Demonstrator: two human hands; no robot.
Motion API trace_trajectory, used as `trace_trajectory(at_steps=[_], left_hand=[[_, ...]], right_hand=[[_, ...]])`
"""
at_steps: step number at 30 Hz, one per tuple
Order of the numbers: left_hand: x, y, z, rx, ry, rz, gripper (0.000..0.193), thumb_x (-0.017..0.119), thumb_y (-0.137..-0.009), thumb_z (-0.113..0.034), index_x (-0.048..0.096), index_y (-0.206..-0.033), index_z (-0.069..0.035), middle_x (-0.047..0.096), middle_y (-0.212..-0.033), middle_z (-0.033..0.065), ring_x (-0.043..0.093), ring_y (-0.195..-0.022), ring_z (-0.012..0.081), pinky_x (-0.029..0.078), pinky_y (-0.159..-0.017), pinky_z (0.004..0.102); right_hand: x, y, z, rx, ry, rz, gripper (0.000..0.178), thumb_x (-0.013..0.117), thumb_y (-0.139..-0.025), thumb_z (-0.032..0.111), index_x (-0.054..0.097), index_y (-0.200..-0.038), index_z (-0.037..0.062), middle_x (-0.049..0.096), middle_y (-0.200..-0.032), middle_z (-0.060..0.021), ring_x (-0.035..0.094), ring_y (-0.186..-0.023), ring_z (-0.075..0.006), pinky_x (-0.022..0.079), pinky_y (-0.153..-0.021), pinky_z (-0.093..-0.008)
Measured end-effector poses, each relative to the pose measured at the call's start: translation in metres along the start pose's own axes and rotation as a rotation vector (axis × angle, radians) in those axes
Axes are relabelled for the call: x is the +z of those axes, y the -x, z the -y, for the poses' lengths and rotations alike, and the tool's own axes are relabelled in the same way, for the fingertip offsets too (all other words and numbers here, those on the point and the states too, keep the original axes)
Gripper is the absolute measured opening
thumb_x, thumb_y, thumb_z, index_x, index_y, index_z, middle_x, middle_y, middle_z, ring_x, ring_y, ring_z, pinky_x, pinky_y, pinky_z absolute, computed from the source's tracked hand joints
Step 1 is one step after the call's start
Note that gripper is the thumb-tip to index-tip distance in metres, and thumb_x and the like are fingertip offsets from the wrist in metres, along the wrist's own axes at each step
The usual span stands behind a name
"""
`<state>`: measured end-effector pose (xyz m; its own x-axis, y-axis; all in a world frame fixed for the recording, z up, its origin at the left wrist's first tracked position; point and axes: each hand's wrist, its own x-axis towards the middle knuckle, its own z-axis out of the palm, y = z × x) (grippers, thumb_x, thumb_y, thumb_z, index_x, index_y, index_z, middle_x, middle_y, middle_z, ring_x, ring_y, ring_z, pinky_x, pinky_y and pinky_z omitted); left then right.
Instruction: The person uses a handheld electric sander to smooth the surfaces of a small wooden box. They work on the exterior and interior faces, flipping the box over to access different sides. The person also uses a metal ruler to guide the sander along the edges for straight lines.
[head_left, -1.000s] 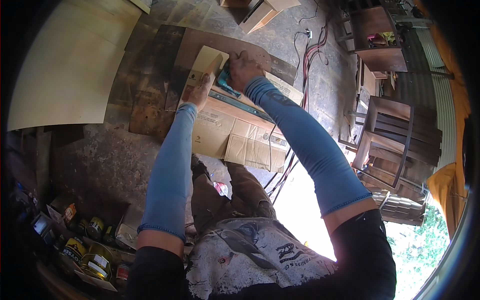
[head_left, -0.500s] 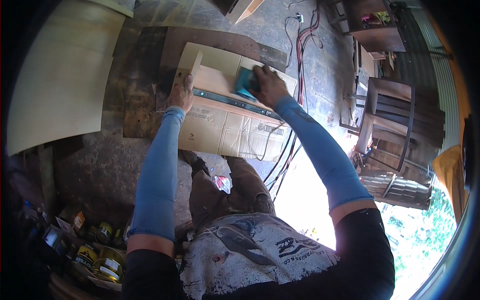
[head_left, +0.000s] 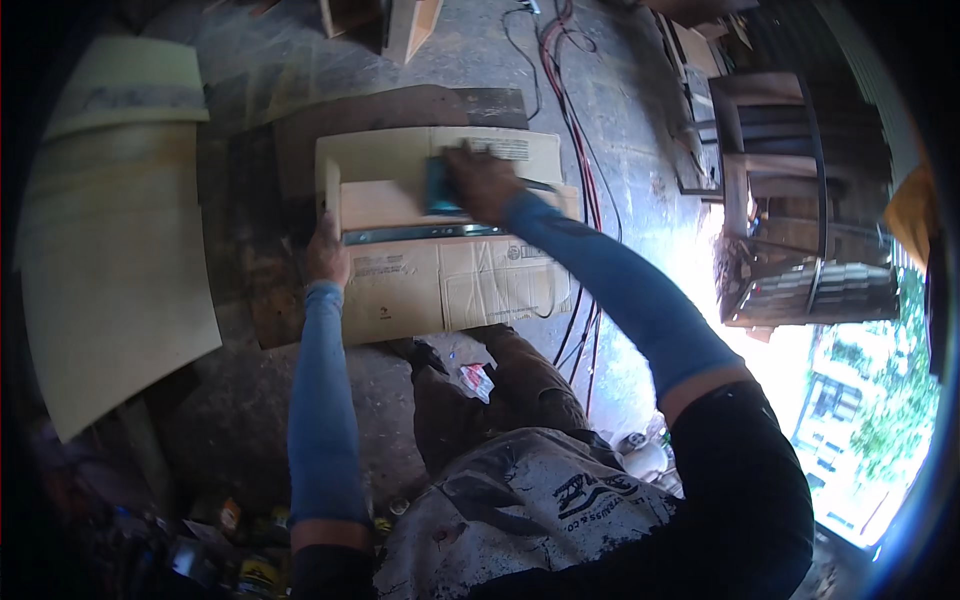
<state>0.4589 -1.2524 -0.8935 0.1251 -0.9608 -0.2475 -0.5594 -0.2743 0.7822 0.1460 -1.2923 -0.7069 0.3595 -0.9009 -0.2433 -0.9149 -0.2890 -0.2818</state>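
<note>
A wooden drawer lies on a flattened cardboard box. Along its near side runs a dark metal drawer slide. My left hand grips the drawer's left end, at the upright end board. Closed around a teal sander, my right hand presses the tool on the drawer's upper wooden face. Motion blurs both the sander and the fingers; its underside is hidden.
Red and black cables cross the floor right of the cardboard. A pale panel stands at left. Dark wooden furniture frames are at right, wooden pieces at the far edge. Cans sit at lower left.
My right hand has moved the sander leftward along the drawer. My left hand still holds the left end. The whole view has shifted, with the cardboard now appearing slightly lower.
</note>
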Motion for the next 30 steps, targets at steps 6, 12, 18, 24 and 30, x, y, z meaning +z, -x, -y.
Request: trace_trajectory(at_steps=[6,12,18,24,30], left_hand=[[-0.015,0.017,-0.061,0.159,-0.560,-0.090,0.069,0.041,-0.106,-0.054,0.053,-0.142,0.003,0.054,-0.147,0.0247,0.049,-0.138,0.0402,0.036,-0.118,0.0415],[-0.025,0.040,-0.124,-0.125,-0.309,-0.155,0.063,0.047,-0.105,-0.051,0.056,-0.140,0.001,0.053,-0.146,0.0257,0.049,-0.137,0.0424,0.038,-0.117,0.0461],[-0.028,0.021,-0.043,0.047,-0.440,-0.088,0.048,0.043,-0.107,-0.041,0.057,-0.136,-0.004,0.054,-0.143,0.0266,0.052,-0.131,0.0439,0.041,-0.113,0.0474],[-0.026,0.022,-0.072,-0.055,-0.357,-0.045,0.059,0.034,-0.110,-0.046,0.061,-0.130,0.003,0.066,-0.127,0.0238,0.065,-0.115,0.0385,0.050,-0.100,0.0438],[-0.017,0.019,-0.061,-0.167,0.482,0.019,0.066,0.033,-0.111,-0.049,0.065,-0.122,0.008,0.072,-0.108,0.0201,0.072,-0.096,0.0307,0.056,-0.084,0.0398]], right_hand=[[0.002,-0.047,0.071,0.043,0.001,-0.081,0.043,0.064,-0.092,0.022,0.058,-0.135,0.0210,0.056,-0.135,-0.0132,0.063,-0.115,-0.0429,0.051,-0.084,-0.0709],[-0.030,0.021,-0.033,0.190,-0.060,0.025,0.049,0.067,-0.089,0.017,0.052,-0.136,0.0225,0.051,-0.133,-0.0104,0.057,-0.120,-0.0417,0.052,-0.084,-0.0689],[-0.015,0.110,-0.163,0.331,0.008,-0.041,0.043,0.060,-0.093,0.017,0.051,-0.135,0.0205,0.050,-0.135,-0.0116,0.056,-0.124,-0.0421,0.054,-0.088,-0.0629],[-0.034,0.193,-0.250,0.514,0.230,0.031,0.042,0.068,-0.087,0.026,0.050,-0.124,0.0149,0.057,-0.115,-0.0203,0.065,-0.096,-0.0510,0.055,-0.079,-0.0627],[-0.071,0.226,-0.133,0.495,0.059,-0.059,0.066,0.077,-0.077,0.034,0.047,-0.131,0.0104,0.057,-0.113,-0.0232,0.068,-0.088,-0.0482,0.058,-0.077,-0.0564]])
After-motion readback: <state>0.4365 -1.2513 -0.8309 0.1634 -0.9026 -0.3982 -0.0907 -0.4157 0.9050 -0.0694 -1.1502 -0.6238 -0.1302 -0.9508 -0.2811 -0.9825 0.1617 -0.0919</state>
